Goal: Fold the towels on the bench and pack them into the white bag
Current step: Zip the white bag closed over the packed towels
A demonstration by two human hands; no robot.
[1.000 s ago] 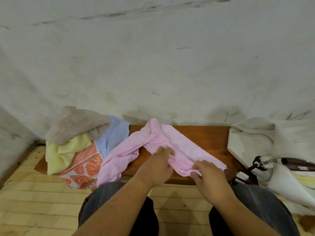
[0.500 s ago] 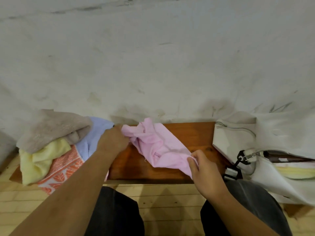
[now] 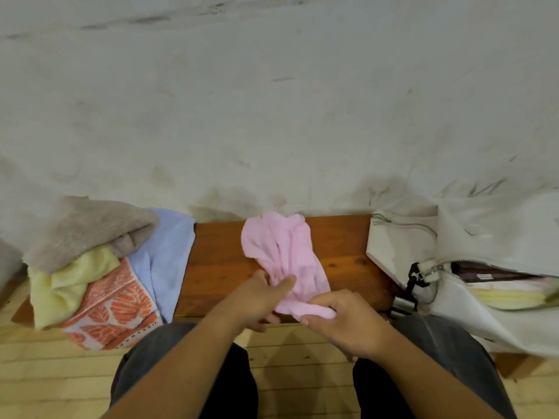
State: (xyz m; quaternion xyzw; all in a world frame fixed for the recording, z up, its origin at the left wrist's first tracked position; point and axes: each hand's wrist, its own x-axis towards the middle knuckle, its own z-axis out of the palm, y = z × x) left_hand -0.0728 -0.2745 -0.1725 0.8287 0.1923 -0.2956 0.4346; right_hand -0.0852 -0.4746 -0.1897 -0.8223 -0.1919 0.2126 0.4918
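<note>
The left hand (image 3: pixel 260 300) and right hand (image 3: pixel 344 326) pinch the pink towel (image 3: pixel 284 258) on the surface (image 3: pixel 219 261); the white bag (image 3: pixel 399 246) lies at 3 o'clock.

Five loose towels on one tabletop (image 3: pixel 220 261), one pink towel (image 3: pixel 287 255) at 6 o'clock, four at 9 o'clock, taupe towel (image 3: pixel 90 228), yellow towel (image 3: pixel 63 285), orange towel (image 3: pixel 115 309), blue towel (image 3: pixel 166 252), one white bag (image 3: pixel 399 246) at 3 o'clock

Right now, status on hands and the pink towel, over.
Left hand and right hand grip pink towel. Crumpled on bench, unfolded. Nothing between it and white bag.
</note>
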